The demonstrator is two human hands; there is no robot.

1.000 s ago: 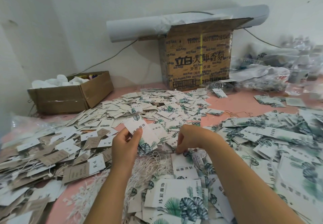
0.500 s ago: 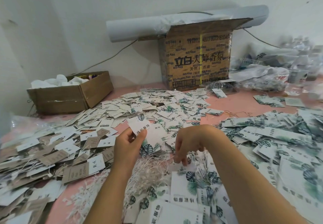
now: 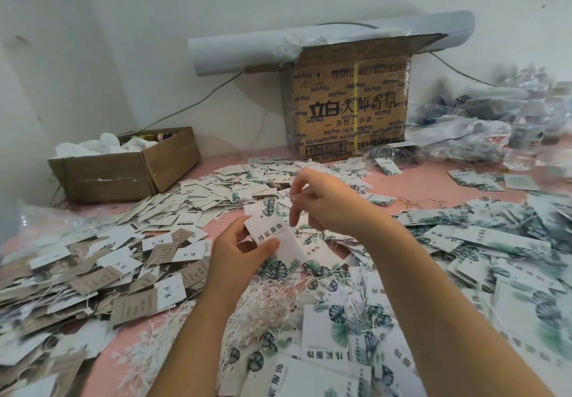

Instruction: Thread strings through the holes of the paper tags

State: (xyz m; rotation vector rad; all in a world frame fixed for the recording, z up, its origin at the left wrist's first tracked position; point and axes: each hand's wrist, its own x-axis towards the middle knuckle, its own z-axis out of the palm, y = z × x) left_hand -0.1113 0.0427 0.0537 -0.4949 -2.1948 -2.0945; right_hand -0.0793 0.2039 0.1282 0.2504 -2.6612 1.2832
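My left hand point(image 3: 241, 251) grips a white paper tag point(image 3: 272, 235) with black characters and a green leaf print, held tilted above the table, its small hole near the upper end. My right hand point(image 3: 322, 204) hovers just above and right of the tag's top, fingers pinched together; a thin string in them is too faint to make out. Below my hands lies a tangled heap of white strings point(image 3: 266, 303). Loose leaf-print tags point(image 3: 483, 241) cover the pink table point(image 3: 427, 180) on all sides.
Brown and white tags point(image 3: 102, 276) are piled at the left. An open low cardboard box point(image 3: 123, 167) sits at the back left, a tall printed carton point(image 3: 349, 105) with a white roll point(image 3: 247, 53) on it at the back wall. Plastic bags and bottles point(image 3: 495, 130) crowd the back right.
My right hand has risen from the string heap to above the tag's top. My left hand has lifted the tag and turned its printed face toward me.
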